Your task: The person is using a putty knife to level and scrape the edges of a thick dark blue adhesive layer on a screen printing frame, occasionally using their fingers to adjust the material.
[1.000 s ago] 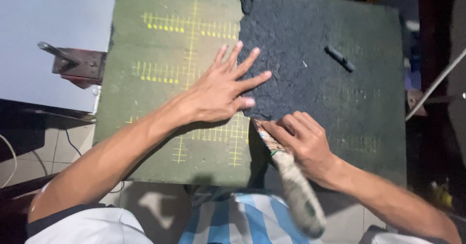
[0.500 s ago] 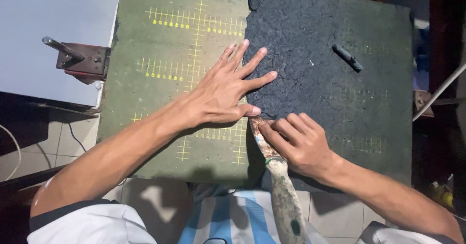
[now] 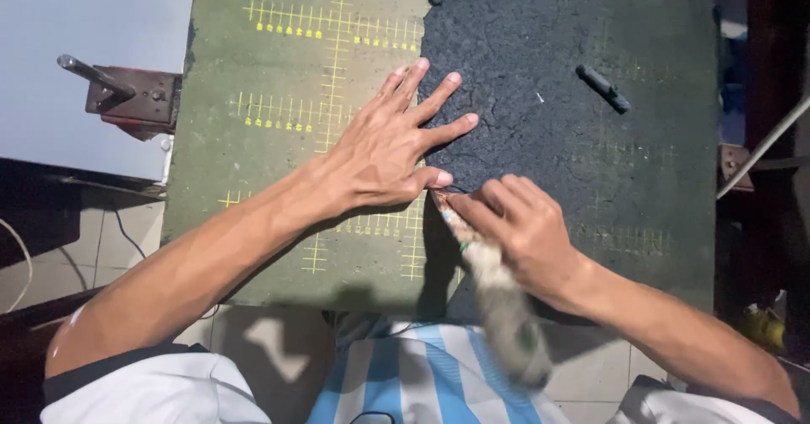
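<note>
Hands work over a green cutting mat ruled with yellow grid lines and crosses, its surface worn and dusty. Dark, rough-textured sheet material covers the mat's right half, its left edge running down the middle of the mat. The mat sits on a bench above a pale tiled floor, where thin cables trail at the left edge of the view. A white panel adjoins the mat on the left, bearing a rusty metal bracket with a rod-like handle. A small dark stick-shaped object lies on the sheet, well apart from both hands, toward its upper right. A light-coloured rod slants in from the right edge.

The left hand lies flat with fingers spread wide, palm on the mat and fingertips pressing the edge of the dark sheet. The right hand is curled tight around a cutting tool with a cloth-wrapped handle, its tip meeting the sheet's edge just beside the left thumb; the handle's lower end is blurred. The person wears a shirt striped in pale blue and white. No containers show in the view.
</note>
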